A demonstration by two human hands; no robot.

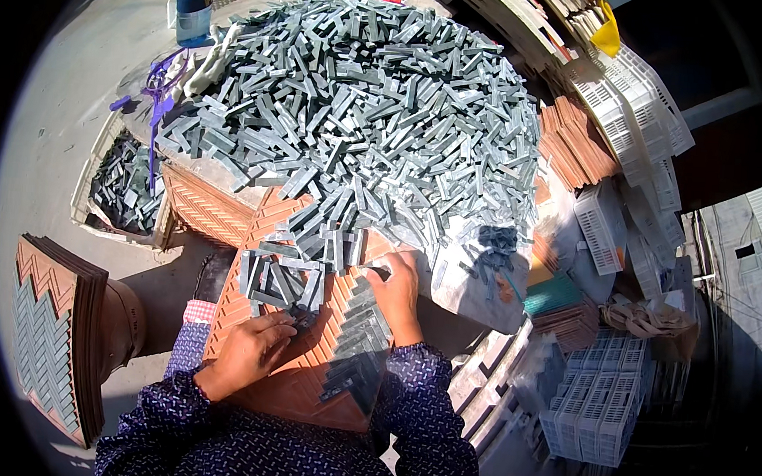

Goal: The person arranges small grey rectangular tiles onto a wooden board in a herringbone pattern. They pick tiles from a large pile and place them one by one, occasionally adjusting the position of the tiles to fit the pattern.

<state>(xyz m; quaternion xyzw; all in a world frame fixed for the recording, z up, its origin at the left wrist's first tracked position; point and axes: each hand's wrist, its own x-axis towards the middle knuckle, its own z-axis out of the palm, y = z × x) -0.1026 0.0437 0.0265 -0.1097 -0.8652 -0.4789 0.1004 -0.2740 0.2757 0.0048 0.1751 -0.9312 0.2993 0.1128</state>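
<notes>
A reddish-brown tray (302, 382) with slanted herringbone grooves lies tilted across my lap. Dark grey stone strips (359, 341) fill a zigzag band along its right side. My right hand (397, 300) is at the top of that band, thumb and fingers pinched on a short dark stone strip. Over the left part of the tray is my left hand (250, 352), its fingers curled together beside a small heap of loose strips (282, 280). What those fingers hold is partly hidden; dark strip ends show at their tips.
A large pile of grey stone strips (364, 89) covers the table ahead. To the left stand a crate of dark pieces (127, 183) and a stack of trays (61, 332), the front one partly filled. White plastic crates (598, 391) and brown trays (574, 145) are at right. A bottle (194, 17) stands far left.
</notes>
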